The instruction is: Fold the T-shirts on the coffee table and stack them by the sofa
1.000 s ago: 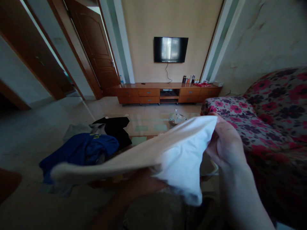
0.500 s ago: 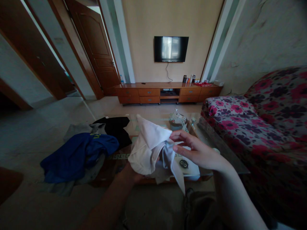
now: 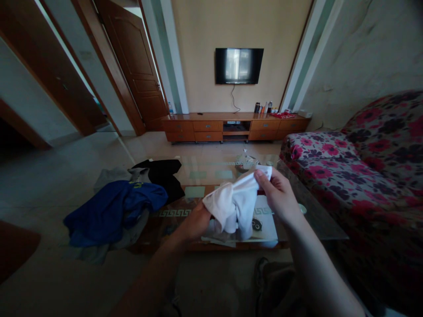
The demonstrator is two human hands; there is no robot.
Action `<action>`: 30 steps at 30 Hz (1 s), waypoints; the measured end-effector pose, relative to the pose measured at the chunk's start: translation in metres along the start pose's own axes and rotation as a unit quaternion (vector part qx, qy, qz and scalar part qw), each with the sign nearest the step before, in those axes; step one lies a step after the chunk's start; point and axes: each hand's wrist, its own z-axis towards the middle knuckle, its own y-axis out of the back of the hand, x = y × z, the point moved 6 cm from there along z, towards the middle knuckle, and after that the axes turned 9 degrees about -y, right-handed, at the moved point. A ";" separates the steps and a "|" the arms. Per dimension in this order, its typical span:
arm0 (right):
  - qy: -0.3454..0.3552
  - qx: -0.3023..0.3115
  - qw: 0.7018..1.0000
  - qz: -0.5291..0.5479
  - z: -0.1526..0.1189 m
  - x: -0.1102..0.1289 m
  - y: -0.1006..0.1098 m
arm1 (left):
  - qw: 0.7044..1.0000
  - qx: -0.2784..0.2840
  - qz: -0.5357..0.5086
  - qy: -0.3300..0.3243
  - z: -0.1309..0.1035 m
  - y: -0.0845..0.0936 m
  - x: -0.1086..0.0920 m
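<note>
A crumpled white cloth (image 3: 231, 202) hangs between my two hands above the glass coffee table (image 3: 317, 220). With thumb and fingers, my right hand (image 3: 279, 191) pinches its upper right corner. At the cloth's left edge is my left hand (image 3: 198, 220), closed on it, with the fingertips hidden behind the fabric. Folds droop from the middle, so I cannot tell whether it is a garment. Below the cloth lies a white flat item (image 3: 269, 233) with a dark round mark (image 3: 257, 225) that is partly covered.
A blue garment (image 3: 112, 211) lies heaped with grey clothing and a black garment (image 3: 167, 176) on the table's left. Behind the cloth is a bowl-like container (image 3: 244, 162). A floral sofa (image 3: 327, 176) stands at right; a low TV cabinet (image 3: 208, 130) lines the far wall.
My right hand has moved up and right, and now pinches a corner of the white cloth. The cloth has been turned and stretched between both hands; its long hanging tip no longer shows.
</note>
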 end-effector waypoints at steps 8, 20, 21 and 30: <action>0.006 -0.076 0.995 0.072 0.004 -0.002 0.017 | 0.996 0.053 -0.071 0.003 0.003 -0.011 -0.018; 0.082 -0.238 0.967 0.045 0.010 0.007 0.079 | 0.930 -0.289 -0.193 -0.121 0.017 0.080 -0.036; 0.080 -0.243 0.966 0.048 0.011 0.006 0.082 | 0.927 -0.297 -0.193 -0.121 0.017 0.085 -0.036; 0.070 -0.016 0.985 -0.155 0.006 0.002 0.032 | 0.964 -0.142 -0.196 -0.107 0.017 0.041 -0.036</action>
